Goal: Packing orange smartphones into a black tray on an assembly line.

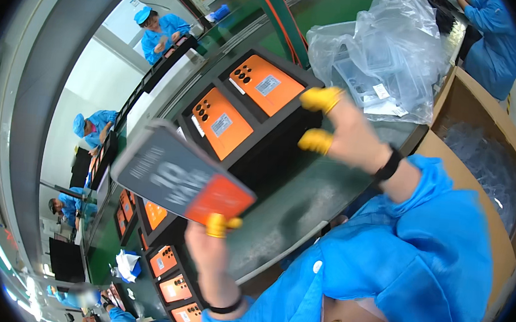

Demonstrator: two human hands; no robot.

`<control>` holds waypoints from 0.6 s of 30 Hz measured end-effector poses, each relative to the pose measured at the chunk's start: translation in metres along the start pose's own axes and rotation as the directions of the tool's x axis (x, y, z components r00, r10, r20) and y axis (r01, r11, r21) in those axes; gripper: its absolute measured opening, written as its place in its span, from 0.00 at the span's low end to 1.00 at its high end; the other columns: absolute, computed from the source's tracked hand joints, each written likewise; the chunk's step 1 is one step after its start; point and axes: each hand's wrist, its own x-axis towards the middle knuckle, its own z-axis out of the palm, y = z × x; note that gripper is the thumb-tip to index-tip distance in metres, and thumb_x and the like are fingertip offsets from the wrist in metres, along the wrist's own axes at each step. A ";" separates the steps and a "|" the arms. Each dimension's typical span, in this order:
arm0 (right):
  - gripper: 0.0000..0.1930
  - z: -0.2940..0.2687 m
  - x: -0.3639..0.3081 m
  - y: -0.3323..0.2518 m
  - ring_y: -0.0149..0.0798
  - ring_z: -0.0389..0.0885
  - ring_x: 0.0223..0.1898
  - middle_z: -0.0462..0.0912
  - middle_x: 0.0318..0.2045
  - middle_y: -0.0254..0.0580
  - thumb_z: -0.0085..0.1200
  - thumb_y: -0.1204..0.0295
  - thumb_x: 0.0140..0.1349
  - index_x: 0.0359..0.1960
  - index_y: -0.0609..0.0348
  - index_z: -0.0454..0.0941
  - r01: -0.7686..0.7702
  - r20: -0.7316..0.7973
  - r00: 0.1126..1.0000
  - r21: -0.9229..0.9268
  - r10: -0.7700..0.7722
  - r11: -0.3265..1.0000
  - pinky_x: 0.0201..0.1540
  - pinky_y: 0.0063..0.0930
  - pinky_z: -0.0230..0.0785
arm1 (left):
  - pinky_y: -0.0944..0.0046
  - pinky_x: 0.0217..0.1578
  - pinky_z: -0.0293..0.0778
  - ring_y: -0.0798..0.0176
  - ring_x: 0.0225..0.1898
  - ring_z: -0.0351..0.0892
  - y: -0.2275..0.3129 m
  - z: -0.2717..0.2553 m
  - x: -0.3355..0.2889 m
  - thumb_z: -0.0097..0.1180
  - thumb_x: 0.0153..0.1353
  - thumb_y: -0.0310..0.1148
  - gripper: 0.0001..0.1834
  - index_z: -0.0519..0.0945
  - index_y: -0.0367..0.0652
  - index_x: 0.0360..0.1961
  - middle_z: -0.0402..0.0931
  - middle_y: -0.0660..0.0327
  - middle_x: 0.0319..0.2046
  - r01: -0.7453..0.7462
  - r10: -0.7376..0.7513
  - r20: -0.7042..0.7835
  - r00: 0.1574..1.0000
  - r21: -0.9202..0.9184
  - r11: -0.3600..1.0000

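Observation:
My left hand (209, 247), with yellow finger cots and a black wrist band, grips the lower corner of an orange phone (180, 175); a grey printed film covers most of the phone's face. It is held tilted above the workbench. My right hand (340, 128), also with yellow finger cots and a black wrist band, hovers with fingers apart over the right end of a black tray (282, 163). It holds nothing. The tray carries two orange phones (221, 123) lying back up, and its slot under my right hand looks dark and empty.
A clear plastic bag (381, 55) of transparent trays lies beyond the right hand. A cardboard box (485, 162) with clear plastic stands at the right. More black trays of orange phones (166, 263) line the green bench at lower left. Several workers in blue (159, 33) sit along the left.

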 end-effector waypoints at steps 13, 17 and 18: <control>0.08 -0.064 -0.003 0.178 0.38 0.76 0.30 0.78 0.27 0.42 0.52 0.71 0.50 0.30 0.61 0.74 -0.449 -0.212 0.883 -0.123 0.419 0.885 0.32 0.23 0.64 | 0.74 0.27 0.65 0.70 0.29 0.71 -0.017 -0.113 0.128 0.41 0.58 0.36 0.17 0.72 0.33 0.39 0.74 0.60 0.32 0.598 -0.692 0.293 0.660 0.353 0.720; 0.09 -0.067 0.036 0.137 0.27 0.71 0.27 0.75 0.22 0.37 0.51 0.70 0.52 0.31 0.63 0.74 -0.367 -0.339 0.813 0.331 0.473 0.869 0.31 0.20 0.63 | 0.67 0.30 0.70 0.60 0.32 0.75 0.009 -0.084 0.133 0.55 0.46 0.47 0.23 0.75 0.35 0.32 0.76 0.55 0.26 0.001 -0.499 -0.043 0.866 0.996 -0.085; 0.09 -0.069 0.041 0.126 0.24 0.69 0.26 0.74 0.21 0.36 0.51 0.70 0.53 0.31 0.64 0.73 -0.287 -0.356 0.819 0.425 0.450 0.859 0.30 0.19 0.63 | 0.61 0.33 0.71 0.52 0.35 0.75 0.046 -0.039 0.118 0.55 0.43 0.45 0.23 0.74 0.36 0.34 0.75 0.49 0.28 0.051 -0.220 -0.142 0.965 0.926 -0.374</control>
